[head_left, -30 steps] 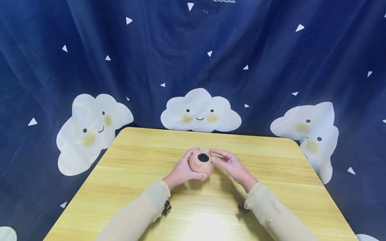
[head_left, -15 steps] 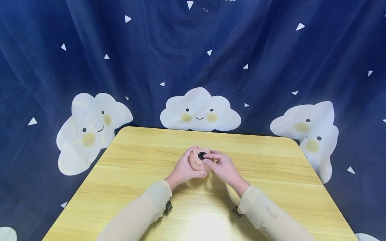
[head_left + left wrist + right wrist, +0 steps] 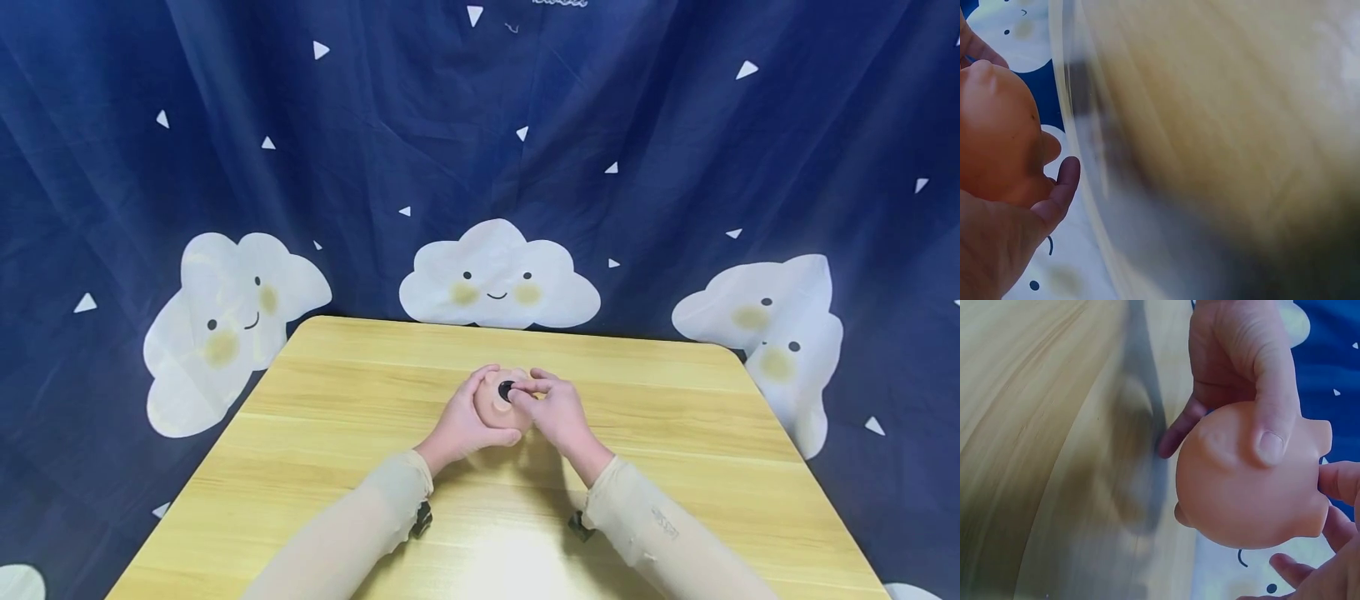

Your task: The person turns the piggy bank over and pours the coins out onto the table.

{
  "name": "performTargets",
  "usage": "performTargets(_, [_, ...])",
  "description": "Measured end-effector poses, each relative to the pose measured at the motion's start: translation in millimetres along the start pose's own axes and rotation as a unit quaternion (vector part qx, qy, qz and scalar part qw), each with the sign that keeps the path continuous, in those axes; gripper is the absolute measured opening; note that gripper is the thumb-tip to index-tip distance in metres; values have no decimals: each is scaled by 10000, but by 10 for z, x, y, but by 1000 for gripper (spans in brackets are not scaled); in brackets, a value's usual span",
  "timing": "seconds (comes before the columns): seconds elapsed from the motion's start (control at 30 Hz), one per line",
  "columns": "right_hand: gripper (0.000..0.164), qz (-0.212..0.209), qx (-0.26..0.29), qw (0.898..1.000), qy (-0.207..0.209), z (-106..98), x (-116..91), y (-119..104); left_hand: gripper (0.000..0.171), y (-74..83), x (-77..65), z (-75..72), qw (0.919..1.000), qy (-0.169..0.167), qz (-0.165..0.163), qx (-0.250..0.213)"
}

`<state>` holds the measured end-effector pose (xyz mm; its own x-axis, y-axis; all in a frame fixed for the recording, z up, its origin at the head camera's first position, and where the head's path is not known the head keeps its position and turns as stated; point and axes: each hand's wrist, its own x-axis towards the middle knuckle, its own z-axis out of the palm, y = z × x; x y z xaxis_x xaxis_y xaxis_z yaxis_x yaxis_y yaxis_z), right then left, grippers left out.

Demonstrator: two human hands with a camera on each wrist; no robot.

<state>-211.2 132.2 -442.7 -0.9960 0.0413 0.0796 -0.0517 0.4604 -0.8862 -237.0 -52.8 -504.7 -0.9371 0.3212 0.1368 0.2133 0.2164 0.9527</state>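
My left hand (image 3: 461, 429) grips a round, peach-coloured piggy bank (image 3: 492, 414), tipped so that its underside faces up towards me. A black round plug (image 3: 504, 390) sits in that underside. Thumb and index finger of my right hand (image 3: 560, 417) come together at the plug and cover part of it. The right wrist view shows the piggy bank (image 3: 1241, 500) from the side, with the left thumb pressed on its body and right fingertips among its stubby feet (image 3: 1313, 515). In the left wrist view the piggy bank (image 3: 997, 137) is cut off by the frame edge.
Beneath both hands lies a light wood-grain table (image 3: 360, 383) with rounded far corners. Behind it hangs a dark blue curtain (image 3: 450, 108) with white clouds and triangles. A dark wrist-worn device (image 3: 422, 519) shows under the left sleeve, another (image 3: 581, 526) under the right.
My right hand has moved left from the piggy bank's side onto the black plug, its thumb and index finger closing there. The left hand keeps its grip, with the bank barely shifted.
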Motion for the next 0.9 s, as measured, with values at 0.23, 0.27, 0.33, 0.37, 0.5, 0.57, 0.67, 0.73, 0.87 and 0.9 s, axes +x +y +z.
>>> performTargets(0.23, [21, 465, 313, 9984, 73, -22, 24, 7, 111, 0, -13, 36, 9997, 1, 73, 219])
performTargets(0.27, [21, 516, 357, 9980, 81, -25, 24, 7, 111, -7, -13, 41, 9996, 13, 103, 262])
performTargets(0.33, [21, 543, 395, 9977, 89, -32, 25, 4, 111, -17, -11, 51, 9995, 16, 150, 280])
performTargets(0.37, [21, 542, 395, 9977, 94, -35, 23, 2, 112, -21, -11, 54, 9995, 12, 166, 285])
performTargets(0.5, [18, 461, 356, 9982, 105, -43, 21, 10, 113, -17, -14, 62, 9993, -30, 201, 308])
performTargets(0.57, [16, 422, 313, 9986, 77, -47, 21, 15, 112, -7, -20, 61, 9992, -67, 215, 325])
performTargets(0.67, [12, 341, 184, 9992, -49, -59, 24, 19, 111, 12, -36, 60, 9991, -136, 200, 351])
performTargets(0.73, [11, 254, 25, 9996, -152, -74, 30, 24, 111, 19, -44, 61, 9990, -180, 180, 359])
performTargets(0.87, [12, 45, -302, 9990, -335, -110, 45, 39, 112, 22, -52, 64, 9992, -260, 153, 278])
performTargets(0.9, [12, 10, -350, 9987, -379, -119, 48, 42, 112, 21, -54, 66, 9992, -274, 141, 260])
